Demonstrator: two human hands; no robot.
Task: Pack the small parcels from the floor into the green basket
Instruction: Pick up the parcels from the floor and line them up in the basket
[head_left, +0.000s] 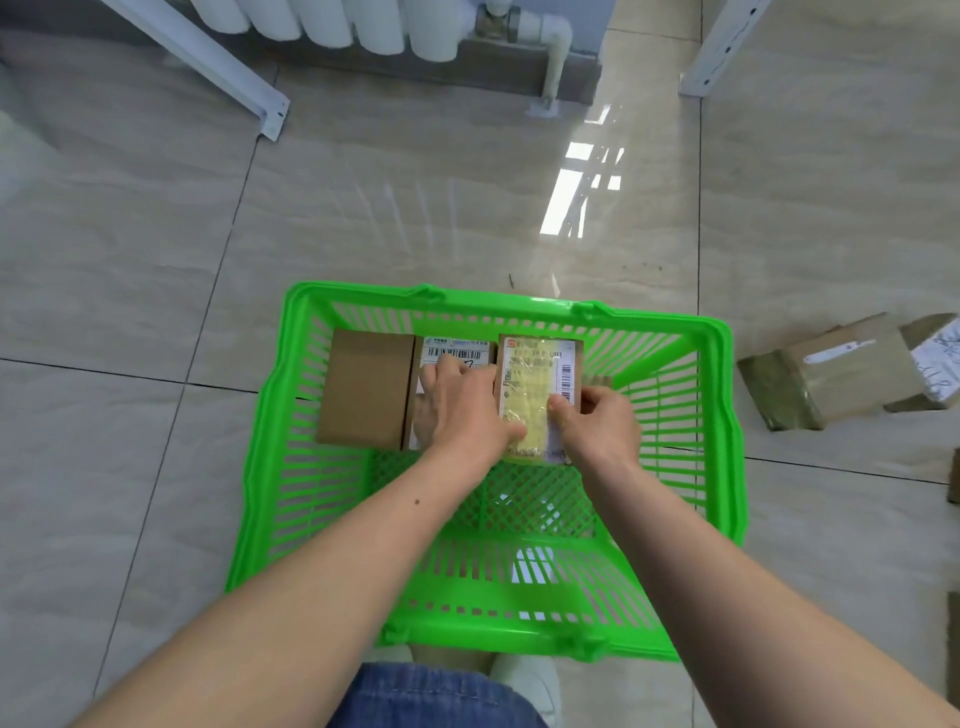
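Observation:
The green basket stands on the tiled floor in front of me. Inside, along its far wall, lie a plain brown parcel, a white-labelled parcel and a taped parcel with a yellowish label. My left hand rests over the middle parcel with its thumb against the taped parcel's left side. My right hand grips the taped parcel's right near corner. Both hands hold that parcel inside the basket.
More parcels lie on the floor to the right of the basket, one with a white label at the frame edge. White metal rack legs and a radiator pipe stand at the back. My shoes and knee sit below the basket.

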